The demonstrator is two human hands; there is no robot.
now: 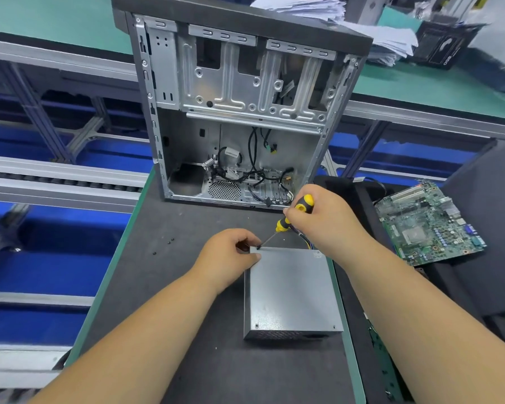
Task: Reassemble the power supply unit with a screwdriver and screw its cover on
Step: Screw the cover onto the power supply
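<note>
Power supply unit (292,290) is lying flat on the dark table (187,330), near the front edge, cover (295,275) facing up. Left hand (231,258) is resting at the unit's far left corner, grip pinching around a screw (258,248) there; exact finger contact is partly hidden. Right hand (324,223) is curling its grip around the yellow-and-black screwdriver (292,214), holding it tilted, tip sitting on that corner screw. Coloured wires (309,243) are coming out at the unit's far edge under the right hand. Loose screws (169,242) are lying to the left. A circuit board (429,223) is lying to the right. Open computer case (239,112) is standing behind.
</note>
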